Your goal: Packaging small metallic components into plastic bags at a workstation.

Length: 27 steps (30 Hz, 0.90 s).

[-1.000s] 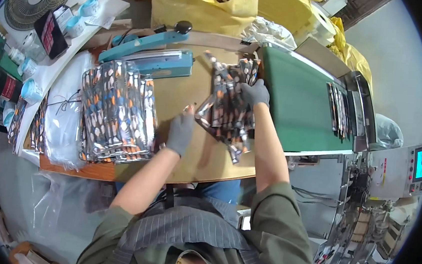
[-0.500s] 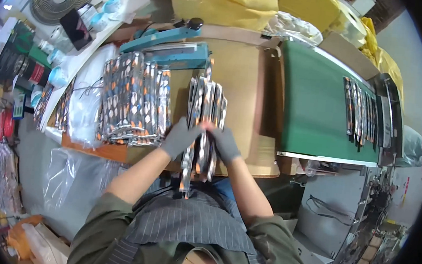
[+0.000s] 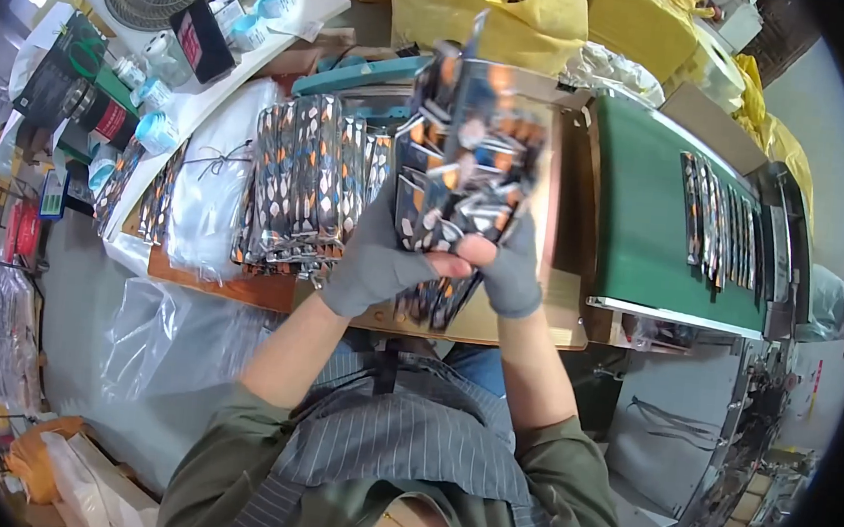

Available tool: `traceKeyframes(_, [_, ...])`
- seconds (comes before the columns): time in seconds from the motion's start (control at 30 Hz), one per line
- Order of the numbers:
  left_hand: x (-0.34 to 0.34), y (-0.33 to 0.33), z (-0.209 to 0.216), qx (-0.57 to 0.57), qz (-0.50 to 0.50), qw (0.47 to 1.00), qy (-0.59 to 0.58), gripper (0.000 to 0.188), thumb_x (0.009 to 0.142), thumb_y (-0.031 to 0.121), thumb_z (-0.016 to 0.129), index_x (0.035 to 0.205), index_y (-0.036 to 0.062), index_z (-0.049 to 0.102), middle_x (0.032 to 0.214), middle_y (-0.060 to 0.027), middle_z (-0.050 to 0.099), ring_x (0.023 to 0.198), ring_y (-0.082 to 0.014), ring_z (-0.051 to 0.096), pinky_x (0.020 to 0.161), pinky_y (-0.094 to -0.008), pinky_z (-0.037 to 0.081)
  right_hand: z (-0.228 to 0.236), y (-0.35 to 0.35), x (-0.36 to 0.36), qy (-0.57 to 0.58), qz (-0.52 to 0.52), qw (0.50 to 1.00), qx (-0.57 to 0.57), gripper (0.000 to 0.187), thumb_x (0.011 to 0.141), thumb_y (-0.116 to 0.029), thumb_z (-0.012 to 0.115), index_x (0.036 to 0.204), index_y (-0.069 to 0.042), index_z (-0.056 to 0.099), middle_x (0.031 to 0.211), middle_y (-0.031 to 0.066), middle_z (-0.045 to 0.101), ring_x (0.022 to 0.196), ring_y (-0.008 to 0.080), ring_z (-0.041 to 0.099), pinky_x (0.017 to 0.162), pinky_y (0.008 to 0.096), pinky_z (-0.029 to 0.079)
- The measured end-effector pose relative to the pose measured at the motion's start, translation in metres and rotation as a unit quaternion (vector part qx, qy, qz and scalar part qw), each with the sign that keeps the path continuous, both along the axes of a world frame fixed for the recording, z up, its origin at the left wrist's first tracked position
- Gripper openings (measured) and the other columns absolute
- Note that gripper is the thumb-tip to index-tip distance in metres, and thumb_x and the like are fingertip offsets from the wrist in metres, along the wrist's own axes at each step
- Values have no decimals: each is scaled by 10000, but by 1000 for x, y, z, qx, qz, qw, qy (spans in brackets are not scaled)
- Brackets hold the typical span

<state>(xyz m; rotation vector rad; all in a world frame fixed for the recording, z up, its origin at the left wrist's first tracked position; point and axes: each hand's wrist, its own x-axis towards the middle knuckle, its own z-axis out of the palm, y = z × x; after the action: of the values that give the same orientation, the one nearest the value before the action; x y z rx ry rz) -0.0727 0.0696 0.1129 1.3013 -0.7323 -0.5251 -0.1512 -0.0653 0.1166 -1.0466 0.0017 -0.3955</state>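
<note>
Both my hands, in grey gloves with bare fingertips, grip one bundle of slim black packets (image 3: 462, 172) patterned in orange, white and blue. My left hand (image 3: 377, 260) is closed on the bundle's left side and my right hand (image 3: 510, 271) on its right. The thumbs meet across the front, low on the bundle. The packets stand raised toward me above the brown board, somewhat fanned and blurred at the top. Just left of my left hand lies a thick pile of the same slim packets (image 3: 304, 178) in rows.
Behind the bundle is a teal bar sealer (image 3: 358, 82), partly hidden. To the right, a green conveyor belt (image 3: 636, 222) carries a row of packets (image 3: 719, 224). Clear plastic bags (image 3: 210, 190) lie left of the pile. A white shelf (image 3: 292, 26) holds a phone (image 3: 201, 38) and tubs.
The bundle has been lifted from near the board's front edge and tilted up toward me, its packets spreading. Both hands have shifted right in view and keep their grip. The whole view has shifted slightly.
</note>
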Motion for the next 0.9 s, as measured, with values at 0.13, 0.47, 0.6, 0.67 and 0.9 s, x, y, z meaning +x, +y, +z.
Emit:
traceKeyframes(0.13, [25, 8, 1, 28, -93, 994, -58, 1131, 531, 289, 888, 1384, 3, 202, 1299, -111, 455, 1143, -158, 480, 975, -316, 388, 8, -15, -3, 10, 120, 992, -37, 961, 548, -81, 848, 1343, 13, 316, 1185, 127, 550, 1061, 212, 551, 912, 350, 451])
traceKeyframes(0.47, [25, 36, -6, 51, -204, 977, -20, 502, 667, 168, 775, 1103, 29, 569, 1082, -54, 609, 947, -126, 571, 861, -274, 462, 15, 48, 4, 137, 7, 984, -117, 861, 640, -63, 786, 1357, -37, 310, 1234, 135, 424, 1047, 166, 507, 827, 318, 461])
traceKeyframes(0.6, [-14, 55, -49, -41, -268, 892, 362, 447, 674, 149, 764, 1070, 42, 584, 997, -33, 606, 913, -130, 561, 789, -277, 452, 7, 35, 25, 102, 214, 964, -124, 769, 647, -248, 713, 1295, 60, 434, 1331, 219, 438, 1164, 255, 495, 1016, 369, 333])
traceKeyframes(0.67, [-26, 64, -57, -57, -102, 956, 270, 365, 727, 190, 733, 1021, 27, 590, 951, -48, 611, 940, -147, 547, 813, -281, 433, -34, 31, 29, 160, 301, 939, -44, 448, 639, -288, 672, 943, 35, 611, 875, 173, 629, 830, 324, 625, 776, 399, 507])
traceKeyframes(0.9, [184, 275, -103, 303, 531, 754, -242, 144, 826, 171, 549, 841, 55, 634, 837, -104, 653, 783, -260, 622, 734, -357, 489, -51, 48, 11, 177, 184, 957, 135, 219, 720, -229, 604, 712, -62, 462, 667, 75, 489, 727, 270, 577, 662, 404, 524])
